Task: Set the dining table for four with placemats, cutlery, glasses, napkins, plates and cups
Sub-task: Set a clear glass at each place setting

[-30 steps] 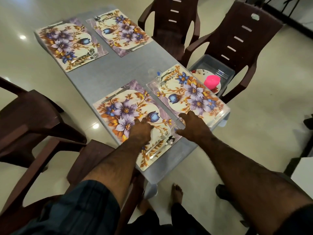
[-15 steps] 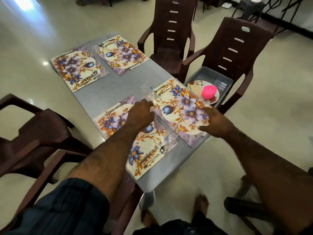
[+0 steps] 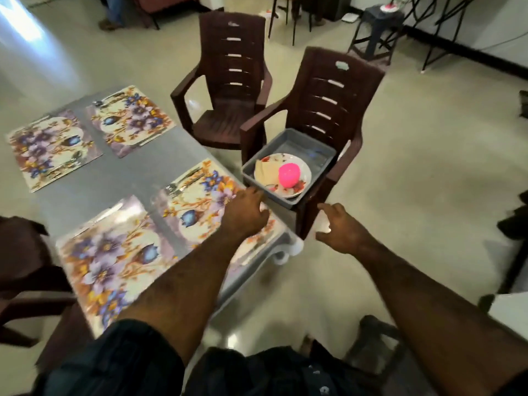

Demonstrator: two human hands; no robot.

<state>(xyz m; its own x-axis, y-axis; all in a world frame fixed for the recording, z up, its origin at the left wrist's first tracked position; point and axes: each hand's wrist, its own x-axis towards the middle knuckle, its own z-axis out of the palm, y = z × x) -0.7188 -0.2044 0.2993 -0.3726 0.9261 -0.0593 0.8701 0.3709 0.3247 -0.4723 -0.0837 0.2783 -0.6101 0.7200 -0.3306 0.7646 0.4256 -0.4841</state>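
Note:
Several floral placemats lie on the grey table (image 3: 137, 175), each with cutlery; a fork (image 3: 183, 182) shows at the far edge of the near right placemat (image 3: 200, 201). A grey bin (image 3: 288, 155) sits on the seat of a brown chair (image 3: 328, 107) beside the table. In it are white floral plates (image 3: 285, 164), folded cream napkins (image 3: 265, 171) and a pink cup (image 3: 289, 174). My left hand (image 3: 245, 212) hovers over the near right placemat, fingers loosely curled, holding nothing. My right hand (image 3: 340, 227) is open in the air between table and chair.
A second brown chair (image 3: 228, 81) stands at the table's far right side. Another dark chair (image 3: 25, 252) is at the near left. A stool (image 3: 377, 27) and metal stands line the back wall. Someone's feet (image 3: 110, 22) show at the top left.
Both hands left the near placemats and moved right toward the bin on the chair. The view swung right with them. Any glasses seen earlier are blurred now.

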